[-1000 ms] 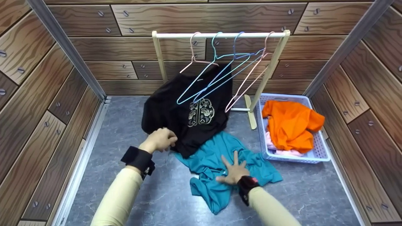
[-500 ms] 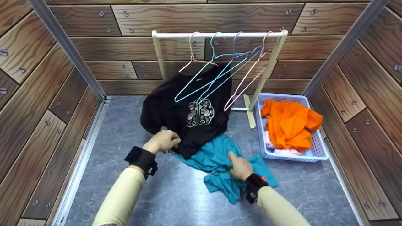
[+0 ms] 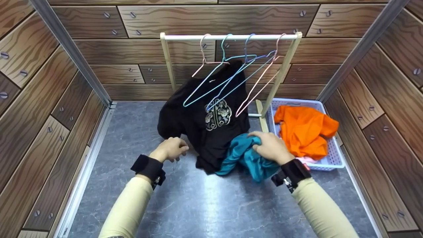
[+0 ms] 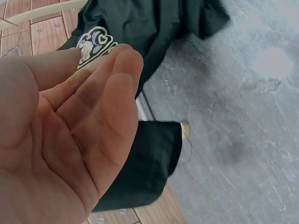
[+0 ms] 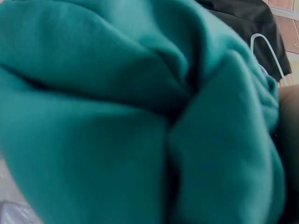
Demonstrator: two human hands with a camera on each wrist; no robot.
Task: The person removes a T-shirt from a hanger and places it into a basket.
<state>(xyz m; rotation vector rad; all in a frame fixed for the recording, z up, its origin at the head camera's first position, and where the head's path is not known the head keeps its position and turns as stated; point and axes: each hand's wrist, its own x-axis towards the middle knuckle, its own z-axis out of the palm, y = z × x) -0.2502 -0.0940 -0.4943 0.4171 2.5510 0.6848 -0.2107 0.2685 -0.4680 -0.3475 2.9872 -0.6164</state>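
A teal garment [image 3: 243,153] is bunched up under my right hand [image 3: 271,147], which grips it by the top. In the right wrist view the teal cloth [image 5: 107,116] fills most of the picture and covers the fingers. Beside it on the left, its lower edge touching the teal cloth, is a black shirt [image 3: 198,115] with a gold and white pattern. My left hand [image 3: 170,148] hovers at the shirt's lower left, fingers loosely bent and holding nothing. The left wrist view shows the bare palm of this left hand [image 4: 70,135], with the black shirt [image 4: 140,28] behind it.
Several wire hangers [image 3: 198,89] in pink, turquoise and blue hang from a wooden rack [image 3: 281,74] at the back, in front of the shirt. A lavender basket [image 3: 333,162] on the right holds an orange garment [image 3: 304,132] and some pink cloth. Wood-patterned walls enclose the grey floor.
My right hand went from spread on the teal garment to gripping it, gathering it up and to the right. The black shirt shifted slightly right. My left hand has barely moved.
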